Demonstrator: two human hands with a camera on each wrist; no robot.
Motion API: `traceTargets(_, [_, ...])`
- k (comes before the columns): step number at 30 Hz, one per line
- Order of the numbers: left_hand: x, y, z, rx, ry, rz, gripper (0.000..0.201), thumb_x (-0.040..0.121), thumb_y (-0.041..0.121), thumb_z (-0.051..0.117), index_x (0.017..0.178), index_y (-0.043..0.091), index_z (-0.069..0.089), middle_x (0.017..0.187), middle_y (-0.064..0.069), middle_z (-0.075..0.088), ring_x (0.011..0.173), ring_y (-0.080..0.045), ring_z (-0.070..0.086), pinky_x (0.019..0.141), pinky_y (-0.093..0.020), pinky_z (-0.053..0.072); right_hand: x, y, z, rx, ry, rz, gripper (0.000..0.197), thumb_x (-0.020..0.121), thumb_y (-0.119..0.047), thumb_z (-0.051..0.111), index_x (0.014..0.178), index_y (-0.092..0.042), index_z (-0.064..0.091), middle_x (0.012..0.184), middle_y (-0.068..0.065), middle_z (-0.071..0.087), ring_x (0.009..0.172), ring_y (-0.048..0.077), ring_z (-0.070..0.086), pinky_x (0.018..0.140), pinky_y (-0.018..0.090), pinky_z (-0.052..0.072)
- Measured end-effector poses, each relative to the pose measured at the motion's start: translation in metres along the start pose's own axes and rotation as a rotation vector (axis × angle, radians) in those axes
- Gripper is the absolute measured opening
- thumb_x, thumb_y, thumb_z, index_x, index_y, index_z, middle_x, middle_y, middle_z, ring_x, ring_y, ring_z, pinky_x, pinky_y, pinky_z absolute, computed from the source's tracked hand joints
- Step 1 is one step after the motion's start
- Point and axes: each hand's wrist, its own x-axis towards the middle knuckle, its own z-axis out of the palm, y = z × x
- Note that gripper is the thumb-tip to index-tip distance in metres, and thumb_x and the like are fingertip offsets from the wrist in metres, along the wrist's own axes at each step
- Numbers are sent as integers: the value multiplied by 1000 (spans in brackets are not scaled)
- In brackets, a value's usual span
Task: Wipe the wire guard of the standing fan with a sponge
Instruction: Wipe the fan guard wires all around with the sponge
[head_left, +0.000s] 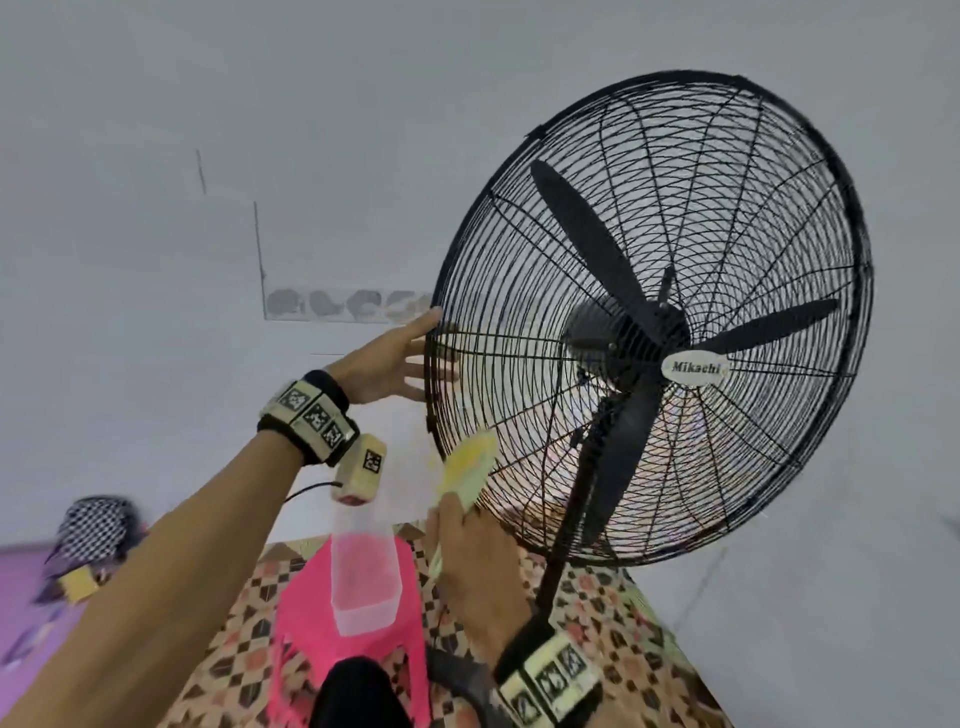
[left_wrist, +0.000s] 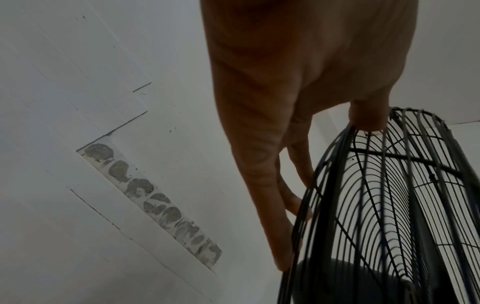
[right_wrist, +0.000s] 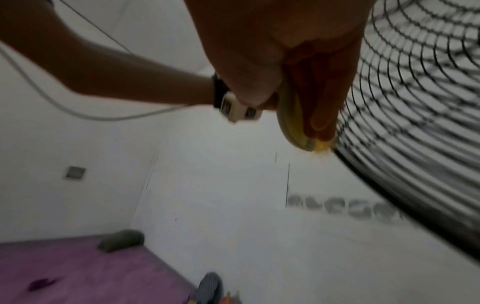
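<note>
A clear tub (head_left: 366, 582) stands on a pink stool (head_left: 311, 613) — patterned floor (head_left: 244, 670) beneath, purple mat (right_wrist: 78, 267) by the white wall (head_left: 156, 156).

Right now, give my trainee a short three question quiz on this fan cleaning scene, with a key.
1. True or false: the right hand holds the sponge against the wire guard.
2. Which hand steadies the guard's rim?
3. The clear container sits on: A) purple mat, B) pink stool, C) fan base.

Key: 1 true. 2 The left hand, fingers straight along the rim. 3 B.
</note>
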Motion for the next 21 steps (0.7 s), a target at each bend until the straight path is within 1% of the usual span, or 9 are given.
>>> traceTargets(2, [1,0,1,-12,26,1,69,92,66,53,142,19,59,137,-15,64,119,-36,69,98,-59,55,-9,-4,3,50,18,25,25,110,-41,23,102,-23,39,74,-1,61,59,19,58,50,38,55])
traceTargets(4, [0,0,1,-13,29,-7,70,92,65,52,142,16,60,132,-13,66,114,-35,71,88,-52,58,21,-16,-8,85,204,-42,22,112,-35,34,99,-21,44,67,-6,55,51,11,49,40,26,47])
traceTargets(7, [-1,3,3,-6,23,-24,60,96,63,50,126,15,69,115,-3,73,99,-26,71,79,-39,58,77,-30,-35,57,340,-83,26,112,-37,33,101,-17,47,73,0,57,56,17,53,42,33,47])
traceTargets(9, [1,4,2,9,16,-24,58,98,63,48,124,16,68,117,-3,73,103,-28,70,84,-43,57,84,-29,-38,2,273,-55,31,111,-38,29,102,-16,47,73,3,58,58,22,55,45,41,50])
traceTargets(11, [1,5,1,36,3,-20,64,97,65,47,131,13,64,129,-8,70,111,-32,71,89,-50,56,59,-30,-31,-25,113,7,28,110,-37,32,104,-16,49,74,0,58,61,21,58,50,41,53])
traceTargets(14, [2,2,1,27,12,-15,66,99,64,44,133,10,62,131,-11,67,119,-35,69,92,-53,56,17,-31,-20,66,-8,130,13,107,-28,52,103,-16,55,68,-19,44,52,2,47,48,17,38])
traceTargets(16, [2,0,-1,21,15,-13,70,98,68,47,135,10,62,132,-11,67,119,-35,68,92,-53,56,20,-36,-26,110,137,117,8,102,-23,60,95,-18,57,63,-23,35,44,-7,31,44,6,20])
traceTargets(18, [1,0,-1,21,-2,-18,69,96,69,51,135,14,63,134,-9,68,121,-36,67,95,-52,54,43,-42,-37,139,313,-25,9,106,-24,56,101,-17,58,64,-16,47,47,0,38,44,8,21])
traceTargets(21, [2,3,1,-29,-16,-10,63,97,64,55,135,15,64,143,-11,63,123,-35,65,97,-50,56,80,-40,-51,34,428,-67,24,109,-30,47,117,-13,63,68,-3,59,59,9,42,46,19,24])
